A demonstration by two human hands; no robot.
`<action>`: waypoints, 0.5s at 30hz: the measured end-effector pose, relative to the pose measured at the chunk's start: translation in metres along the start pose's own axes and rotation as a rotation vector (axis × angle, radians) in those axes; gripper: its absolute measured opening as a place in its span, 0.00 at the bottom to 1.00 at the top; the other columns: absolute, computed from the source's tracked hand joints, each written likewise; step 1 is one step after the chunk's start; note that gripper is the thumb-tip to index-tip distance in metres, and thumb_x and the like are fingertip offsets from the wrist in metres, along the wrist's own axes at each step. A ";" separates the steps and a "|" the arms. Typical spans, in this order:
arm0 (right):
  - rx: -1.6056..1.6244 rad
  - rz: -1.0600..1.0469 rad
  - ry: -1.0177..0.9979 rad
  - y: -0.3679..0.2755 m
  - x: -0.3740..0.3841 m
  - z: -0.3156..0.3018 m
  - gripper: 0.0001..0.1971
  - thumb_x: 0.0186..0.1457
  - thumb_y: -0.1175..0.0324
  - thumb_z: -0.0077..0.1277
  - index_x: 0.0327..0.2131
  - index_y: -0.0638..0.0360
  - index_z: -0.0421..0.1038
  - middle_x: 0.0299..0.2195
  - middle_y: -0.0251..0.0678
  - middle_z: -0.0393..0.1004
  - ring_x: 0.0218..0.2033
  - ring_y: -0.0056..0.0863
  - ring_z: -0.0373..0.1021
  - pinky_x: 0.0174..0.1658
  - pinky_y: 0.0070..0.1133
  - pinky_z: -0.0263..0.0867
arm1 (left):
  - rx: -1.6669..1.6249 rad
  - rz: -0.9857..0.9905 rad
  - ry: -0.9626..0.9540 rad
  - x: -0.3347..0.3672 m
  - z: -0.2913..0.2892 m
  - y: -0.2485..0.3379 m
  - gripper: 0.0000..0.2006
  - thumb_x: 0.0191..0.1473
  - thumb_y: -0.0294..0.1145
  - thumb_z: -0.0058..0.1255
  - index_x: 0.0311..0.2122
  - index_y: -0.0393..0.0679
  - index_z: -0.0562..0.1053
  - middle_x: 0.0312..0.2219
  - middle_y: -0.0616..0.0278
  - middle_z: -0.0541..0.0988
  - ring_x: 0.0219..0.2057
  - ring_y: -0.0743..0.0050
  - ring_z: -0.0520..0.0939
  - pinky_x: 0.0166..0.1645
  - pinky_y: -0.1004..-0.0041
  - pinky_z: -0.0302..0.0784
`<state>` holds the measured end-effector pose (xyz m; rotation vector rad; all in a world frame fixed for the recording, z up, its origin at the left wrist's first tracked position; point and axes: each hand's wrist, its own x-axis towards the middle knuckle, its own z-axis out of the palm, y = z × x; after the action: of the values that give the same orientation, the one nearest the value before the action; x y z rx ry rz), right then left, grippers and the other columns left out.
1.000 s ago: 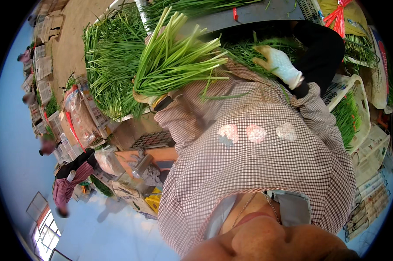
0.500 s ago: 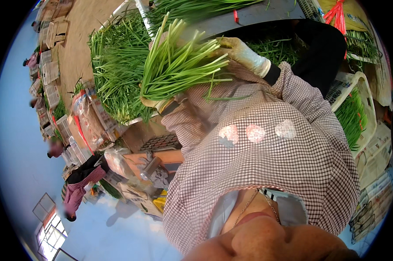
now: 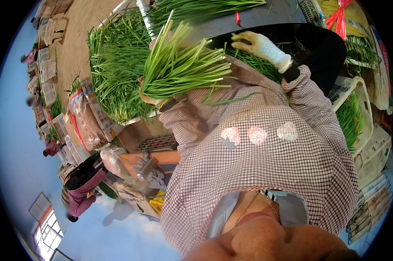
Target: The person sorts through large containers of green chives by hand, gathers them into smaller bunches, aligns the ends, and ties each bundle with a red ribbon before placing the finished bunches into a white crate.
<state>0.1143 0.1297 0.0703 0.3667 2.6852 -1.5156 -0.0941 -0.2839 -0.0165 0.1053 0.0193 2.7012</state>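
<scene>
A loose bunch of long green leafy stalks, probably chives [image 3: 183, 69], rests in my gloved left hand [image 3: 148, 96], which is closed around its lower left side. The pale cut ends fan out to the right, and a few stray leaves hang over my checked smock [image 3: 266, 143]. Right of those ends, apart from them, is my right hand [image 3: 258, 47] in a stained, pale glove. Its fingers are spread and hold nothing. Beneath it, more green leaves [image 3: 261, 65] lie by my dark-clothed leg.
A heaped crate of leaves [image 3: 118, 74] stands at left. Ahead, a grey tabletop [image 3: 266, 17] bears more leaves and a red strip [image 3: 238, 18]. Red ties [image 3: 340, 17] hang at far right, above a white crate [image 3: 368, 95]. A person [image 3: 81, 191] bends over at far left.
My right hand has come away from the cut ends, shifting right, and its fingers have opened. My left hand keeps its hold on the bunch.
</scene>
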 end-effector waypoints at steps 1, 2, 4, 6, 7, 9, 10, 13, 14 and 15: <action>0.193 -0.184 0.009 -0.009 0.005 0.005 0.29 0.60 0.43 0.56 0.50 0.61 0.78 0.49 0.46 0.79 0.48 0.40 0.76 0.52 0.28 0.70 | -0.027 -0.040 -0.022 0.004 0.001 0.000 0.18 0.57 0.30 0.48 0.52 0.36 0.71 0.40 0.56 0.80 0.44 0.64 0.83 0.57 0.57 0.77; 0.343 -0.126 -0.095 -0.019 0.013 0.016 0.28 0.61 0.45 0.56 0.51 0.61 0.78 0.49 0.45 0.79 0.48 0.38 0.76 0.52 0.27 0.70 | -0.035 0.015 0.009 0.007 0.004 0.000 0.18 0.57 0.30 0.47 0.52 0.36 0.71 0.40 0.56 0.80 0.43 0.65 0.83 0.57 0.58 0.77; 0.486 -0.164 -0.213 -0.038 0.024 0.033 0.25 0.62 0.50 0.56 0.51 0.62 0.77 0.46 0.41 0.80 0.46 0.34 0.75 0.50 0.26 0.71 | -0.040 0.125 0.072 0.011 0.013 -0.004 0.17 0.57 0.28 0.46 0.52 0.36 0.70 0.39 0.58 0.78 0.43 0.68 0.82 0.57 0.61 0.76; 0.572 -0.057 -0.226 -0.053 0.029 0.047 0.19 0.63 0.57 0.57 0.51 0.61 0.77 0.37 0.33 0.81 0.36 0.23 0.74 0.40 0.21 0.71 | -0.318 0.508 0.512 0.017 0.023 -0.007 0.18 0.57 0.27 0.46 0.52 0.36 0.70 0.39 0.58 0.78 0.43 0.68 0.82 0.57 0.62 0.76; 0.603 -0.035 -0.202 -0.057 0.029 0.050 0.19 0.62 0.58 0.57 0.50 0.61 0.77 0.35 0.31 0.80 0.34 0.21 0.74 0.38 0.20 0.69 | -0.253 0.352 0.367 0.013 0.025 -0.010 0.18 0.57 0.27 0.47 0.53 0.35 0.71 0.40 0.56 0.79 0.44 0.67 0.82 0.56 0.61 0.77; 0.650 -0.007 -0.129 -0.062 0.024 0.052 0.17 0.62 0.59 0.57 0.49 0.60 0.78 0.32 0.29 0.79 0.31 0.17 0.72 0.33 0.17 0.67 | -0.033 0.068 0.042 0.010 0.024 -0.013 0.18 0.58 0.27 0.48 0.53 0.35 0.71 0.44 0.53 0.80 0.46 0.64 0.83 0.55 0.59 0.80; 0.779 0.015 -0.087 -0.062 0.019 0.050 0.15 0.62 0.60 0.57 0.45 0.59 0.79 0.31 0.26 0.78 0.29 0.14 0.70 0.30 0.16 0.63 | 0.035 0.028 0.022 0.008 0.021 -0.013 0.18 0.59 0.28 0.48 0.53 0.35 0.72 0.45 0.51 0.80 0.47 0.62 0.83 0.54 0.57 0.81; 0.800 -0.244 0.091 -0.051 0.012 0.035 0.12 0.63 0.59 0.55 0.37 0.58 0.80 0.36 0.27 0.80 0.37 0.18 0.73 0.46 0.18 0.68 | -0.179 0.474 0.490 0.006 0.000 -0.009 0.18 0.62 0.32 0.46 0.55 0.36 0.73 0.51 0.44 0.78 0.51 0.52 0.83 0.55 0.44 0.81; 0.988 -0.266 0.097 -0.045 0.013 0.028 0.14 0.65 0.57 0.53 0.37 0.57 0.80 0.39 0.30 0.80 0.41 0.21 0.74 0.55 0.20 0.66 | 0.003 0.288 0.312 0.000 -0.004 -0.002 0.19 0.63 0.33 0.45 0.56 0.36 0.73 0.52 0.43 0.78 0.51 0.48 0.82 0.56 0.42 0.80; 1.031 -0.061 0.216 -0.039 0.013 0.022 0.15 0.66 0.55 0.53 0.40 0.56 0.79 0.38 0.31 0.80 0.41 0.22 0.74 0.56 0.22 0.67 | 0.181 0.099 0.132 -0.002 -0.009 0.002 0.20 0.63 0.35 0.45 0.56 0.37 0.73 0.53 0.42 0.77 0.52 0.45 0.82 0.56 0.39 0.79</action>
<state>0.0907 0.0939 0.0894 0.4730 1.7779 -2.8993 -0.0941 -0.2865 -0.0253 -0.0188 0.3067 2.7963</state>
